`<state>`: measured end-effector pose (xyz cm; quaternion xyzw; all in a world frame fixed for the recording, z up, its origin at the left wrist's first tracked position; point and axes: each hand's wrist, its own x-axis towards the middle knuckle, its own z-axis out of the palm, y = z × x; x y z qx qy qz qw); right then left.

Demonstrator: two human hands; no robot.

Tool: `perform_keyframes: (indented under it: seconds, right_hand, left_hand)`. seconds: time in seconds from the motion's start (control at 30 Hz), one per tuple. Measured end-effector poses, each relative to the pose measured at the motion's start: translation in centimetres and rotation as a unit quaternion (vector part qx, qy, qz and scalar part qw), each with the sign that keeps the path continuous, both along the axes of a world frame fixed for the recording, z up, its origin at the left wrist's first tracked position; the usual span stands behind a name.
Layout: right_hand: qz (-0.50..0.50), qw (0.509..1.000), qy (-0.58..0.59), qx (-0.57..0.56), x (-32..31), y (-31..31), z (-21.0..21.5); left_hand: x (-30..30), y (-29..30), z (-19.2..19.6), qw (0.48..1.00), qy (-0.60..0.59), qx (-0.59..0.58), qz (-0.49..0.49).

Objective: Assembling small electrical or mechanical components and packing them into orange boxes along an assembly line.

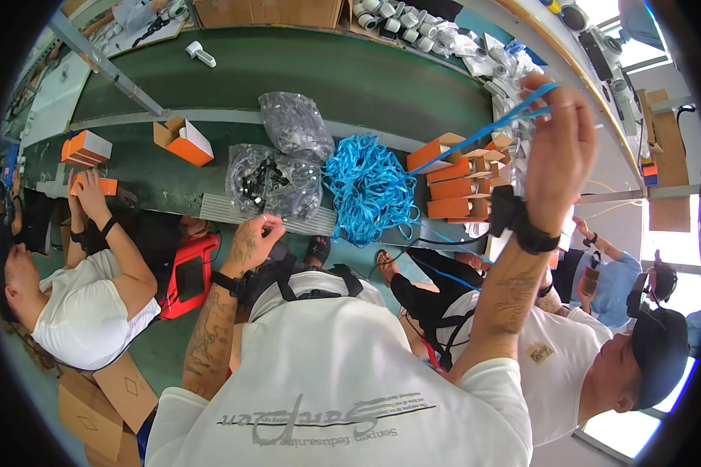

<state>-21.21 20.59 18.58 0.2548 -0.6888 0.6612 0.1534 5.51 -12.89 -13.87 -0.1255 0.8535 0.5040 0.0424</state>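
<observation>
The right hand (564,144) is raised to the right of and above the heap of blue straps (370,191), its fingers closed around a blue strap (484,134) that slants down toward the heap's right edge. The left hand (253,243) is left of the heap, on the near side, its thumb and fingertips drawn close together; whether anything small sits between them I cannot tell.

Just left of the heap lies an open clear bag (300,185) with small black parts inside, and a second clear bag (294,124) rests behind that one, at the heap's upper left. A grey ribbed mat (313,227) extends leftward from the heap's near edge. Right of the heap stand orange-and-white boxes (450,189), several open. Well left of it is an open box (185,142); farther left, a co-worker's hands (93,198) hold an orange box (101,187). Beyond the heap runs a green belt (288,66) bearing a white device (201,54).
</observation>
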Motion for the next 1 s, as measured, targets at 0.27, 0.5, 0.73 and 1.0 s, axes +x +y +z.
perform_keyframes:
  seconds: [0.27,0.5,0.73,1.0]
  right_hand:
    - [0.150,0.988,0.037,0.018,0.7,0.4,10.3]
    - [0.061,0.998,-0.030,0.009,5.3,-0.6,6.5]
    - [-0.124,0.986,-0.106,0.045,8.1,8.6,-4.5]
    - [0.062,0.969,-0.228,0.076,16.8,-2.0,-13.4]
  left_hand:
    - [-10.2,4.7,10.8,0.959,0.251,0.124,0.039]
    - [-16.6,12.1,22.3,0.903,0.378,0.102,-0.175]
    - [-14.3,10.2,24.5,0.911,0.106,0.334,-0.216]
    - [-12.2,13.6,22.7,0.878,0.418,-0.005,-0.233]
